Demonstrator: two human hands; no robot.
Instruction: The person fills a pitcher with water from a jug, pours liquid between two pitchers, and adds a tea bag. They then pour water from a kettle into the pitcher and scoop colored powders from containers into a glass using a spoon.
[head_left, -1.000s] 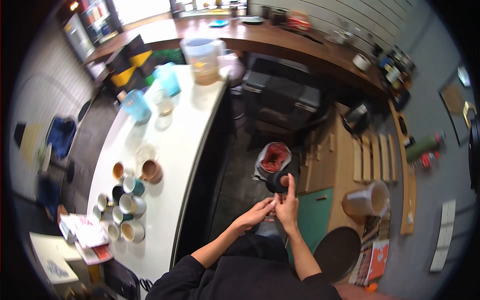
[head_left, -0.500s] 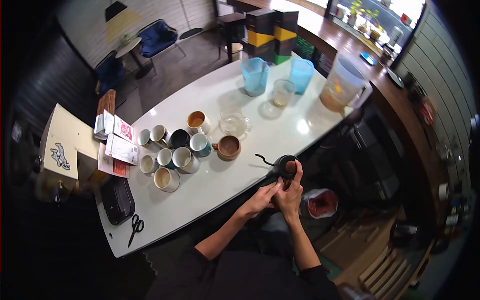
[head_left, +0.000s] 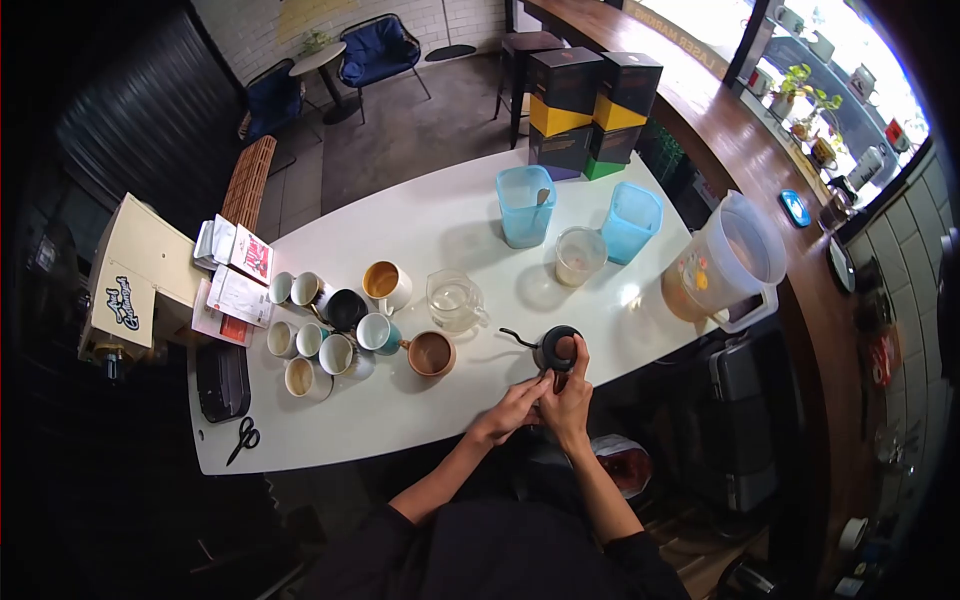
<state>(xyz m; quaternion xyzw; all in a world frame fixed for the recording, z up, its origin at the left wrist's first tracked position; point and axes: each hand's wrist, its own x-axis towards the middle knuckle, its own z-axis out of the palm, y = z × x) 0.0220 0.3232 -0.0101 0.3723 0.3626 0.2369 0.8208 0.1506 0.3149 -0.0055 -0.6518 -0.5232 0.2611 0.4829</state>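
Just right of the frame's centre, at the near edge of the white table, the right hand is gripping a black kettle by its handle, one finger lying over the lid. The left hand is pressing bunched fingers against that handle; whether it is gripping cannot be told. A brown mug and a glass jug are standing to the left beside the spout.

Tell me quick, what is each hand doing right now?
Left hand: curled, but its grip cannot be told.
Right hand: closed on the small black metal gooseneck kettle.
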